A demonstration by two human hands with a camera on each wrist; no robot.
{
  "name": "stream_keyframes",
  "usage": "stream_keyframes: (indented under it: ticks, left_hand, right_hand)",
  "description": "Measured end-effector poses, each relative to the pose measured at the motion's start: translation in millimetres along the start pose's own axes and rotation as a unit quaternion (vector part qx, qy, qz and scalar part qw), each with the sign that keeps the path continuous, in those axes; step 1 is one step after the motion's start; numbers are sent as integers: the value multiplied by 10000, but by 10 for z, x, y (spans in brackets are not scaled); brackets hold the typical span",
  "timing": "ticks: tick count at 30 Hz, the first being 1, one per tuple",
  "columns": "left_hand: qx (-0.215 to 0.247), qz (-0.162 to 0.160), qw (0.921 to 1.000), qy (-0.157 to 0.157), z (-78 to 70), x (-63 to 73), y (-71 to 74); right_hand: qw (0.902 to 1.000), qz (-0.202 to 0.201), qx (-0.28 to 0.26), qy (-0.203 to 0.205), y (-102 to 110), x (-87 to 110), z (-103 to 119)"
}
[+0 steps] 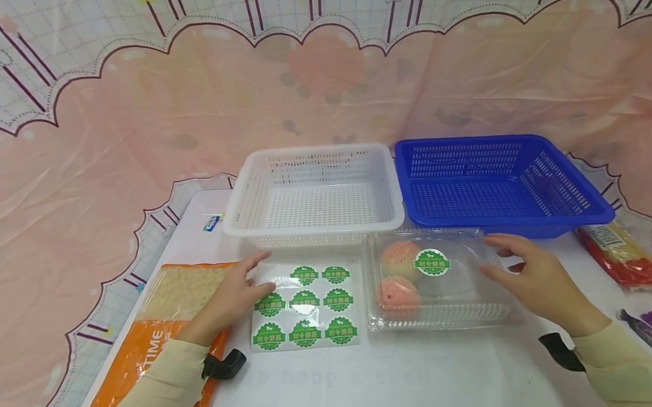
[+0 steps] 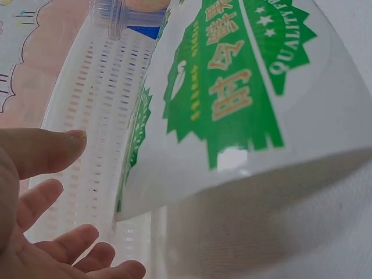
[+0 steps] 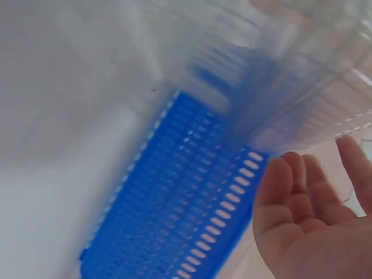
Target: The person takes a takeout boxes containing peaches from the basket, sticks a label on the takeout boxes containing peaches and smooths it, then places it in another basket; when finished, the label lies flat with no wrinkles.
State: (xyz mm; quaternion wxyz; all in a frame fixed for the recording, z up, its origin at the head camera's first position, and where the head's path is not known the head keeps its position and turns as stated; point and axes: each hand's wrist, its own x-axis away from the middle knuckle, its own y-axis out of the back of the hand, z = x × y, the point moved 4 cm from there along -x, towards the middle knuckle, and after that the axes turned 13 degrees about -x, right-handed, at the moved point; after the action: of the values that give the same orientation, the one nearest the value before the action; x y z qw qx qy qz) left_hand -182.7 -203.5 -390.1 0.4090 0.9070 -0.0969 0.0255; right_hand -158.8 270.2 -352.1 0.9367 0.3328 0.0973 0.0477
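Observation:
A clear plastic box (image 1: pixel 463 286) holds two round pink-and-cream pieces that look like peaches (image 1: pixel 400 295). A green round sticker (image 1: pixel 432 263) is on its lid. My right hand (image 1: pixel 533 282) is at the box's right end, thumb and fingers spread and loosely bent; light contact cannot be judged. Left of the box lies a white sheet of green stickers (image 1: pixel 306 315), its near edge raised in the left wrist view. By that sheet's left edge, my left hand (image 1: pixel 239 293) has its fingers apart and nothing between them; in the left wrist view the fingers (image 2: pixel 70 241) hang free.
Behind the box stand a white basket (image 1: pixel 314 234) and a blue basket (image 1: pixel 498 224). An orange bag (image 1: pixel 154 335) of pale contents lies at left, under my left forearm. At right are a red-and-yellow packet (image 1: pixel 621 253) and small purple wrapped items (image 1: pixel 645 331). A small blue packet (image 1: pixel 211 223) lies left.

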Motion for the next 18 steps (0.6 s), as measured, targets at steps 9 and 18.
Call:
stream_keyframes:
  ticks: [9,18]
  left_hand:
    - [-267,-110,9996,-52,-35,5,-8]
    - [-204,-27,9988,-455,-225,37,-131]
  right_hand:
    - [9942,845,-340,-578,-36,40,-164]
    - [9874,1128,-620,-925,-31,55,-263]
